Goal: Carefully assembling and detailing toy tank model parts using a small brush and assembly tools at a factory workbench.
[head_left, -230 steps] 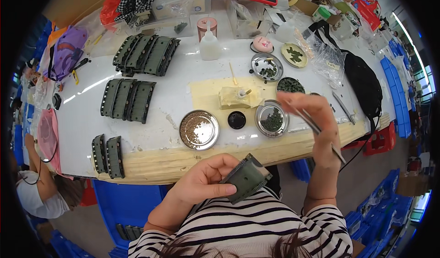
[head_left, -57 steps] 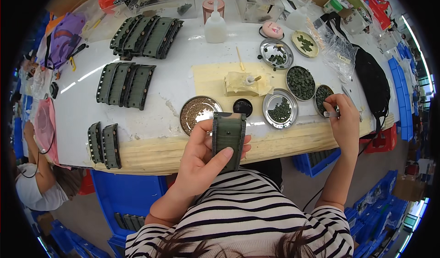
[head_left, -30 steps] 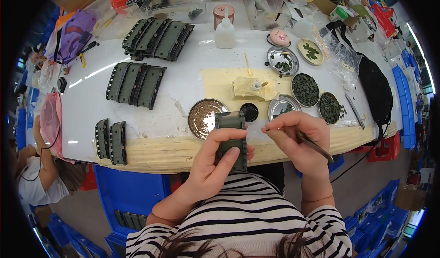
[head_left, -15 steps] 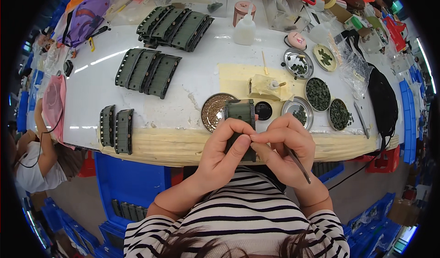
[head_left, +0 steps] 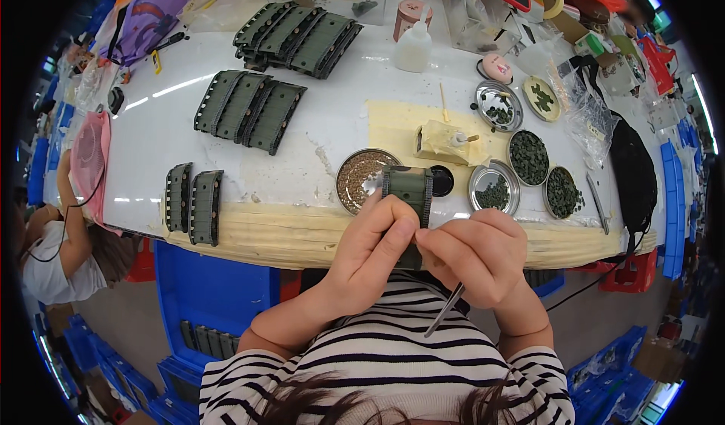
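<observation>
Close to my body I hold up a dark green curved, ribbed piece (head_left: pixel 408 189) at the table's front edge. My left hand (head_left: pixel 375 245) is closed on its left side, thumb and forefinger near its middle. On the right, my right hand (head_left: pixel 483 257) is closed, its thumb and forefinger pinched almost against the left fingertips. Whatever lies between these fingertips is too small to make out. A slim metal tool (head_left: pixel 444 312) is tucked in my right hand, its free end slanting down to the left. My hands cover the lower part of the curved piece.
Behind the piece are a tin of brown bits (head_left: pixel 355 179), a small black pot (head_left: pixel 442 180) and a tin of green bits (head_left: pixel 495 188). Several similar green pieces (head_left: pixel 253 111) lie left. A white squeeze bottle (head_left: pixel 412 49) stands farther back. A blue crate (head_left: pixel 215 281) sits below left.
My right hand has turned, so the metal tool's free end has swung from lower right to lower left. The curved piece and my left hand have shifted slightly right.
</observation>
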Demonstrator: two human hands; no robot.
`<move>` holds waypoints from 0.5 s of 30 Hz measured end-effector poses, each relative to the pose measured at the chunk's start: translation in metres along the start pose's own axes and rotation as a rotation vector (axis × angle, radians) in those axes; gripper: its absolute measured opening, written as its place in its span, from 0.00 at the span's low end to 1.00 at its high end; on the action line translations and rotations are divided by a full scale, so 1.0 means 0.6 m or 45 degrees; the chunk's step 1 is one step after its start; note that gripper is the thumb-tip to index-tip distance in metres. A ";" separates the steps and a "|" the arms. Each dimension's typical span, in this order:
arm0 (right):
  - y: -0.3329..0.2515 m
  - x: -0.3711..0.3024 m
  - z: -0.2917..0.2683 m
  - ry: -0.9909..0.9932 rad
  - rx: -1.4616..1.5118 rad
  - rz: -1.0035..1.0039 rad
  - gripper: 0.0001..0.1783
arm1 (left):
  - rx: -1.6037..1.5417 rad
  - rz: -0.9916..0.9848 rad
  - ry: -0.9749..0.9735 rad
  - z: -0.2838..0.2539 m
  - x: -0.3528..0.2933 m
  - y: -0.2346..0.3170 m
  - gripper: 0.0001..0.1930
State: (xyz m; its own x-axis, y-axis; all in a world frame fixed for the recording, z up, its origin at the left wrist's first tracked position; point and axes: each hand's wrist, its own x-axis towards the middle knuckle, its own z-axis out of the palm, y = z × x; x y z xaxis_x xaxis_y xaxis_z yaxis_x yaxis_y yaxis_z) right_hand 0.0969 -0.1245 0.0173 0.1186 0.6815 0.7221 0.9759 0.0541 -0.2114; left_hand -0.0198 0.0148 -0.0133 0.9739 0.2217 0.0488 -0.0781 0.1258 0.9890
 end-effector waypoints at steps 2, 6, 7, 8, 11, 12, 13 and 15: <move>0.004 0.009 -0.004 0.060 0.127 0.152 0.15 | -0.095 0.074 0.121 0.018 0.002 0.007 0.10; 0.002 0.026 -0.018 0.110 0.206 0.533 0.13 | 0.020 0.197 0.305 0.037 0.001 0.001 0.29; 0.005 0.030 -0.018 0.086 0.247 0.525 0.13 | 0.089 0.232 0.299 0.036 0.001 0.000 0.32; 0.007 0.032 -0.016 0.088 0.261 0.509 0.13 | 0.159 0.267 0.294 0.034 0.000 0.000 0.35; 0.012 0.030 -0.004 0.092 0.305 0.486 0.12 | 0.588 0.287 0.139 0.023 -0.001 0.005 0.35; 0.013 0.028 -0.001 0.101 0.301 0.472 0.12 | 0.609 0.301 0.140 0.024 -0.001 0.007 0.35; 0.015 0.027 0.002 0.109 0.298 0.459 0.12 | 0.629 0.316 0.141 0.025 0.000 0.008 0.35; 0.017 0.025 0.007 0.122 0.280 0.423 0.12 | 0.646 0.320 0.147 0.026 -0.001 0.009 0.34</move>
State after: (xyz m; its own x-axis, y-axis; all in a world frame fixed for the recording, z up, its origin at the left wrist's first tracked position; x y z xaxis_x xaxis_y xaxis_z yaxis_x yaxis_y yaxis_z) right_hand 0.1079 -0.1109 0.0232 0.4475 0.6176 0.6468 0.8204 0.0044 -0.5718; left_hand -0.0173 0.0000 -0.0060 0.9067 0.2927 0.3036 -0.1645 -0.4175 0.8937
